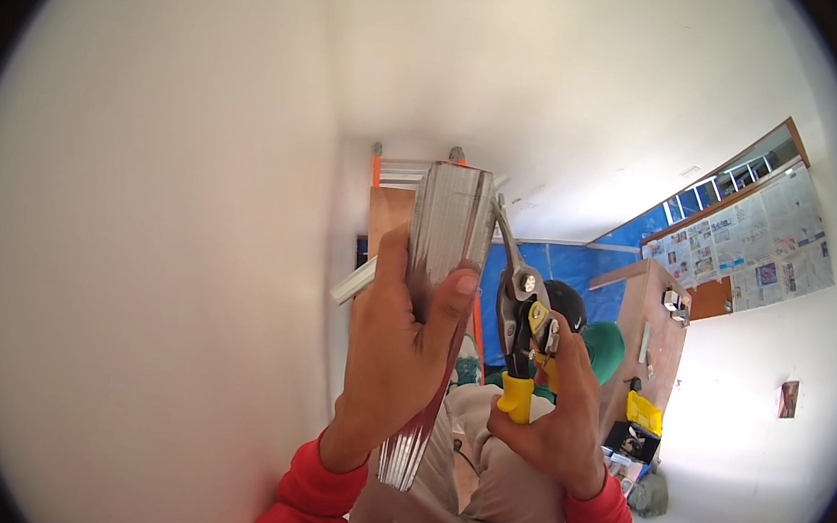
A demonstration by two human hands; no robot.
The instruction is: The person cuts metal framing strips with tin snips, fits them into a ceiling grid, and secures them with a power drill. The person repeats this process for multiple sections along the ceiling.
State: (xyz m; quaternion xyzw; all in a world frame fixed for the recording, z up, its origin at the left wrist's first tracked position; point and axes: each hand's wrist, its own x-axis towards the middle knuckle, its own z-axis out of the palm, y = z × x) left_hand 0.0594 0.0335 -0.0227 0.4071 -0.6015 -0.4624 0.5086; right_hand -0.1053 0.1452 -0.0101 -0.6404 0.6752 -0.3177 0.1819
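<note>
Silver ribbed metal makes up the strip (pixel 450 215), upright in front of us, its upper end toward the far wall and its lower end over our lap. Our left hand (pixel 381 357) is closed around its middle, thumb across the near face and fingers along the left edge. Our right hand (pixel 558 425) grips the snips (pixel 523 284) by the yellow handles, blades pointing up by the strip's right edge, near the top; whether they bite yet, we cannot tell.

To cut well, we should seat the edge deep between the blades, keep them square to the face and squeeze steadily, with our left thumb kept below the cutting line. Fresh metal edges will likely be sharp, so a firm, still hold matters.

The white wall (pixel 145 240) stands close on our left, leaving little swing there. Beyond the right hand, a person's black cap (pixel 565 303) shows below, so the snips and any offcut should stay clear. The freest room seems to be upward, above the strip's top end.
</note>
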